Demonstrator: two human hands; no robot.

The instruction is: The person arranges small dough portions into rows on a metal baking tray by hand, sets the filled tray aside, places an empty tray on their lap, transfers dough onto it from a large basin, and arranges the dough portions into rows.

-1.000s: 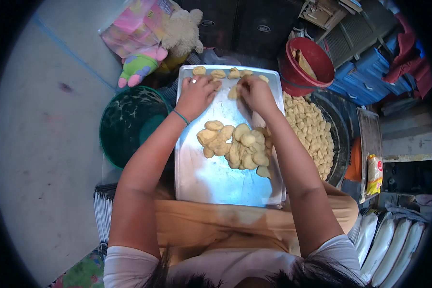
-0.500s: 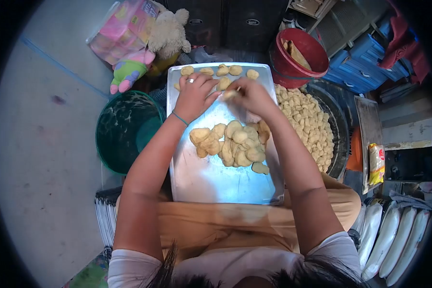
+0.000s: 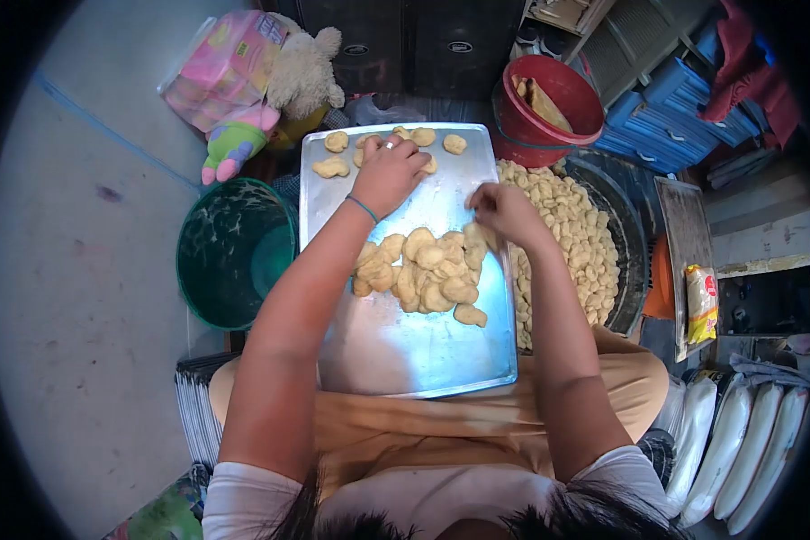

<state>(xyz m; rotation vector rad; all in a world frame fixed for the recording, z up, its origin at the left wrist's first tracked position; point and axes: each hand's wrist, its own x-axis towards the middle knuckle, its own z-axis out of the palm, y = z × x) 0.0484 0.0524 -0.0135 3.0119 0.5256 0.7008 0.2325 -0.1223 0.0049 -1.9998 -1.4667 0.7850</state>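
A metal tray (image 3: 405,360) rests across my lap and carries pale, flattened dough pieces. My left hand (image 3: 396,175), with a ring and a teal wristband, reaches over the far end of the tray. Its fingers lie spread over several pieces there, partly hiding them; one dough piece (image 3: 331,167) lies to its left. Above the tray's right edge is my right hand (image 3: 511,216), slightly blurred, its fingers loosely bent and apart with nothing visible between them. Just below it, a heap of dough pieces (image 3: 432,270) fills the tray's middle.
To the right stands a wide dark basin (image 3: 634,234) full of dough pieces (image 3: 576,243). Behind it is a red bucket (image 3: 549,135). A green tub (image 3: 234,252) is at left, near stuffed toys (image 3: 306,76). A yellow packet (image 3: 702,301) lies on a board (image 3: 675,216) at far right.
My right hand has left the far rows, where it held a dough piece, and moved back and right toward the heap. My left hand has shifted right, uncovering a piece at the tray's left.
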